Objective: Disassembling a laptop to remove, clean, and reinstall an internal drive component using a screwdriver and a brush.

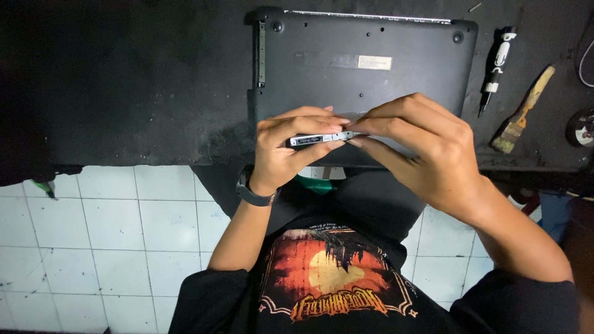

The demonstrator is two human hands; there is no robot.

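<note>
At the far left the dark worktop (124, 80) runs across the upper part of the view, with white floor tiles (93, 235) showing below its edge. A small green-tipped object (43, 187) pokes out under the worktop's edge at the left; what it is cannot be told.

Toward the middle, a dark laptop (362, 55) lies bottom side up on the worktop, its underside showing screw holes, round rubber feet at the far corners and a pale rectangular label. In front of it, above the near edge of the worktop, both hands meet around a thin, flat silver drive tray (317, 140) held edge-on toward the camera, its narrow end with a dark connector slot facing the viewer.

The left hand (291, 145) wraps the tray from the left, fingers curled over the top and thumb underneath, gripping it firmly; a black watch (250, 190) sits on that wrist. The right hand (427, 148) comes in from the right, its thumb and forefinger pinched together on the tray's right end, the other fingers arched above. The tray is lifted clear of the laptop, just in front of its near edge.

Further right on the worktop lies a black and white pen-shaped screwdriver (497, 68), pointing toward the near edge. Beside it a worn paintbrush (523, 111) with a wooden handle lies at a slant. At the right border a round metallic object (581, 128) is partly cut off, and a thin white cable (583, 62) curves above it
</note>
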